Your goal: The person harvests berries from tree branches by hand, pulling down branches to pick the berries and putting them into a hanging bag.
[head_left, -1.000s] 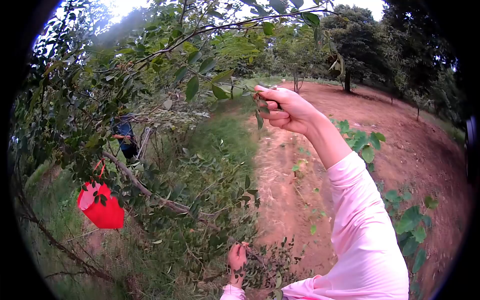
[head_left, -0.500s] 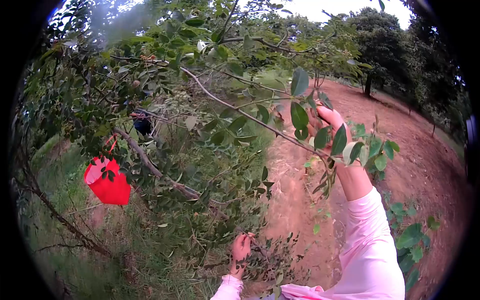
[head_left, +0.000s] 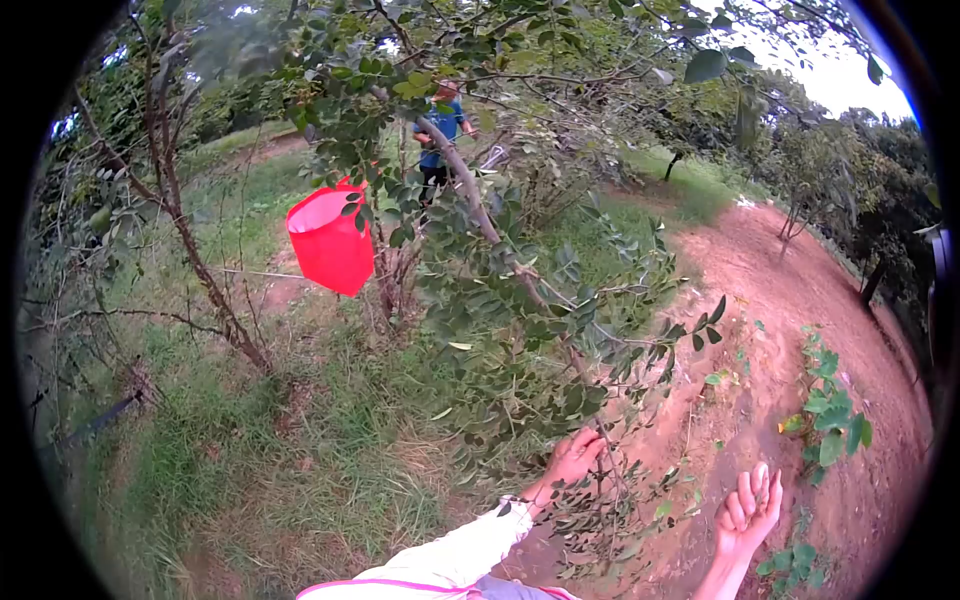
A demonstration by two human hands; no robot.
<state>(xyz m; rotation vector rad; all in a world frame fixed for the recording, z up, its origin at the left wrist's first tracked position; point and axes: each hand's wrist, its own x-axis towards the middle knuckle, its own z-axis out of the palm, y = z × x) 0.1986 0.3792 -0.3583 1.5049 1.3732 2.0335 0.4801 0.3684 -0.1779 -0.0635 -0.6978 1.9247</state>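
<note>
The leafy branch [head_left: 526,278] is gripped near its lower end by the left hand [head_left: 575,457], its fingers closed around a thin stem. The right hand [head_left: 748,512] is raised to the right, apart from the branch, with fingers loosely curled; whether anything small is held in it cannot be told. A red bag [head_left: 332,245] is suspended among leaves, up and to the left of both hands. Its mouth is open and its pale inside wall exposed; its contents cannot be made out.
</note>
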